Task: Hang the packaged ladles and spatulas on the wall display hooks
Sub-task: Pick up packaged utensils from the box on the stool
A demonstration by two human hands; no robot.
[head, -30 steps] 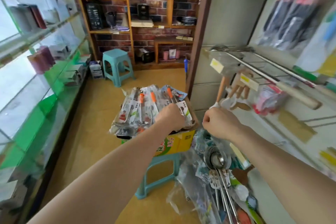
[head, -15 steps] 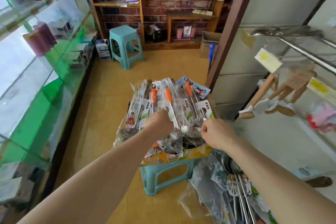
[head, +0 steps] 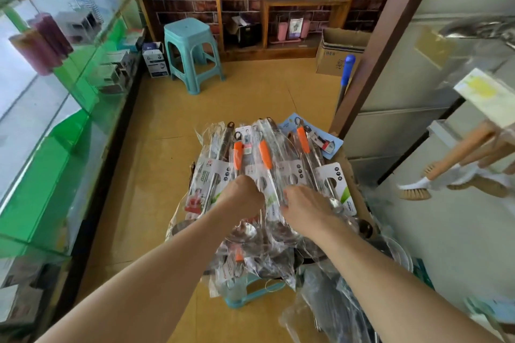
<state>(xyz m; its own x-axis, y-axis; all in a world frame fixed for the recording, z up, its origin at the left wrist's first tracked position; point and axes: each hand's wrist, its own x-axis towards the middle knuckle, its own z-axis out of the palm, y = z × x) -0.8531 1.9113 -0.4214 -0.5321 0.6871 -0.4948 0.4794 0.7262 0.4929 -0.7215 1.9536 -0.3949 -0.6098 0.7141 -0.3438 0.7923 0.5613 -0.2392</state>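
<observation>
My right hand [head: 303,205] has dropped back from the display wall [head: 459,231] on the right to the packaged ladles [head: 267,159] heaped on the near stool [head: 250,296], its grip impossible to tell, while my left hand [head: 245,195] stays clenched on them, so another pick seems underway.

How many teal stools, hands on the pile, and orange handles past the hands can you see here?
Teal stools: 2, far stool, near stool under the pile
Hands on the pile: 2, left hand, right hand
Orange handles beyond the hands: 3
Total: 7
</observation>
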